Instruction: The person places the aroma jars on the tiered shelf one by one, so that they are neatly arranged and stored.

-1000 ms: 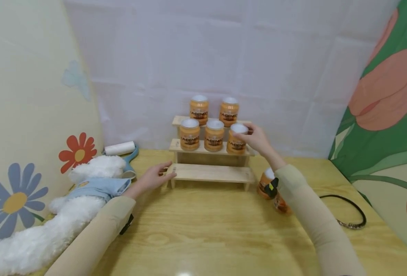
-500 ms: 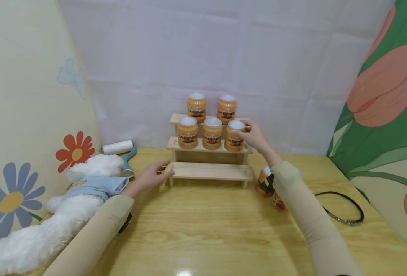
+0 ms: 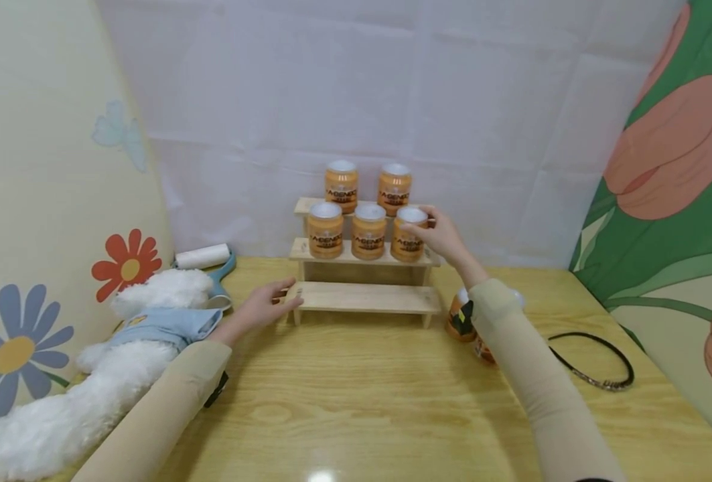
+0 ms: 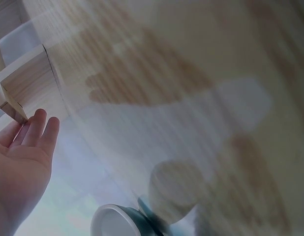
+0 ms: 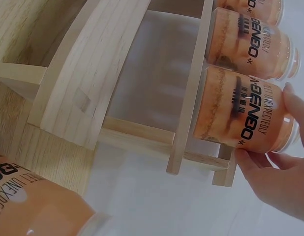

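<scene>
Both forearms in beige sleeves reach forward over the wooden table [image 3: 343,402].

Near left: white plush toy [image 3: 90,375] in a light-blue top lies along the table edge by the flower-print wall. Behind it, a lint roller [image 3: 201,256] with a teal handle.

Near right: black cord loop [image 3: 597,361] lies on the table. Two more orange jars [image 3: 461,321] stand on the table just beside the rack's right end, partly hidden by the right sleeve; count past that unclear.

Left hand [image 3: 265,308]: fingers straight and relaxed, spread slightly, holding nothing. Fingertips touch the left end of the bottom step of the three-step wooden rack [image 3: 364,298]. Left wrist view confirms it: open palm, fingertips [image 4: 39,123] against the rack's corner post.

Right hand [image 3: 443,234]: thumb and fingers pinch the rightmost jar [image 3: 408,234] on the middle step, up near its white lid. Right wrist view shows fingers [image 5: 260,162] around the lid end of that jar, which sits upright on the step board.

Jar location: middle step, right end, third in a row with two matching orange jars [image 3: 346,231] to its left, close together. Bottom step bare.

Farthest: two jars [image 3: 368,187] on the top step, against the white cloth backdrop [image 3: 392,100].
</scene>
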`<state>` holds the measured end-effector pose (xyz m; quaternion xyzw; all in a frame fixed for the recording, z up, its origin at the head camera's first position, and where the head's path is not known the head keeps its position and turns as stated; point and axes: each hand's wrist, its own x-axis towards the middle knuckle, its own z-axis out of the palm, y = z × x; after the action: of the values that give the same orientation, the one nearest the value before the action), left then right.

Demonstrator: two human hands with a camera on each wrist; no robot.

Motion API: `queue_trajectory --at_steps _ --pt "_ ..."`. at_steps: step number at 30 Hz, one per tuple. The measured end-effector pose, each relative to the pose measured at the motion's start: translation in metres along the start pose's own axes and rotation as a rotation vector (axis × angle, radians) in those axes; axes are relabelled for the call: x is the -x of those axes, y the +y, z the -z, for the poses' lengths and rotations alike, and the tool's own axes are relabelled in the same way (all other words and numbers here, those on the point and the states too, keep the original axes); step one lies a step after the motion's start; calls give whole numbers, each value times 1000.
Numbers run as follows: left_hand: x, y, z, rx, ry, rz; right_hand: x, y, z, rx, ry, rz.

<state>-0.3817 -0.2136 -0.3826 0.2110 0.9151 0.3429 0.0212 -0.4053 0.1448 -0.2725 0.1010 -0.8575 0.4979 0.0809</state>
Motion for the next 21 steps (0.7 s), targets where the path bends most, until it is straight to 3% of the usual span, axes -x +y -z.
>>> queue_trajectory --at_steps 7,13,21 --pt "0 0 1 -2 9 -13 -1 1 -2 9 9 20" --pt "0 -2 -1 -22 12 -14 4 3 -1 85 21 29" --pt "0 -3 1 -11 5 3 19 -5 13 144 -34 34"
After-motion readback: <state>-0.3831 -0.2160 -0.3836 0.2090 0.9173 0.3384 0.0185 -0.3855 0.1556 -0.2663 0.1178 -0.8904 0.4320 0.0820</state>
